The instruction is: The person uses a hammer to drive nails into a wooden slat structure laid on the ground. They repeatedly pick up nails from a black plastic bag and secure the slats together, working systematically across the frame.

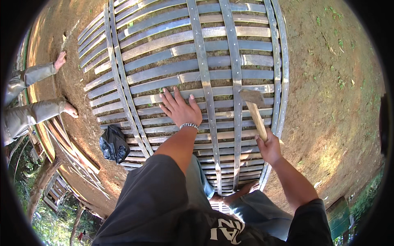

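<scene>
Beneath both hands lies a large panel of split bamboo slats (172,79), crossed by long strips (204,67) fixed with small nail heads. My left hand (182,109), with a chain bracelet at the wrist, rests palm down on the slats left of the middle strips, fingers spread. In my right hand (269,147) is a hatchet (257,119), gripped low on its pale wooden handle. Its broad, flat, brownish head is over the slats near the panel's right side. Whether the head touches them I cannot tell.
A black plastic bag (114,144) lies at the panel's left edge. Another person's bare feet (70,109) and grey trousers are at the left. Long bamboo strips (76,153) lie on the ground nearby. My own foot (246,189) is on the slats. Bare earth (328,90) borders the right.
</scene>
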